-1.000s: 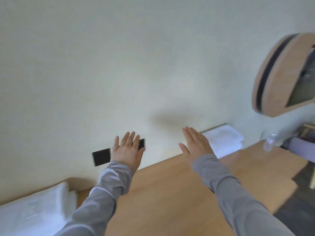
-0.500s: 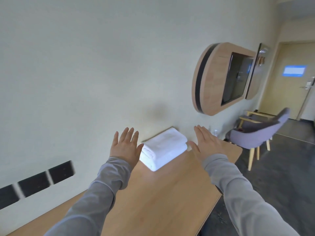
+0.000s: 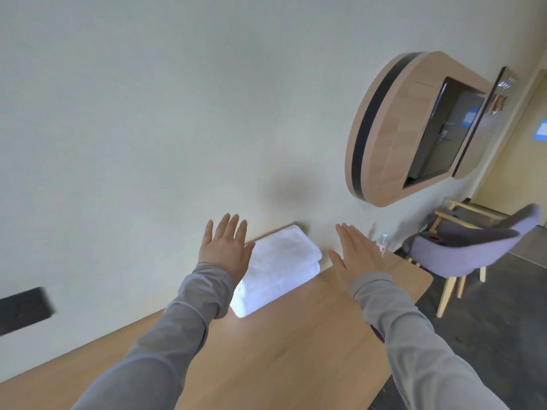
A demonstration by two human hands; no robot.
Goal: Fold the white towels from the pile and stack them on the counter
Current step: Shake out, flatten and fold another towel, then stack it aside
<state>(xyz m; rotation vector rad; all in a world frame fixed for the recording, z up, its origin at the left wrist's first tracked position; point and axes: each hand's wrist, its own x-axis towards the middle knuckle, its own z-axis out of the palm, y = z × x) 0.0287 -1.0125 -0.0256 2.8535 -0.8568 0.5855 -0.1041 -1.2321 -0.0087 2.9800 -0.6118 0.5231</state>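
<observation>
– how far along are you?
– two folded white towels [image 3: 278,270] sit stacked on the table [image 3: 281,350], against the wall [image 3: 148,128] near its far end. that part looks done.
– and your grips?
– my left grip [image 3: 223,250] and right grip [image 3: 356,255] are both empty, fingers straight, raised either side of the towels. the left overlaps their edge in view; touching or not, i can't tell.
– what's left?
– the pile is out of view, so i can't say how many remain. more folding, i'd guess.
</observation>
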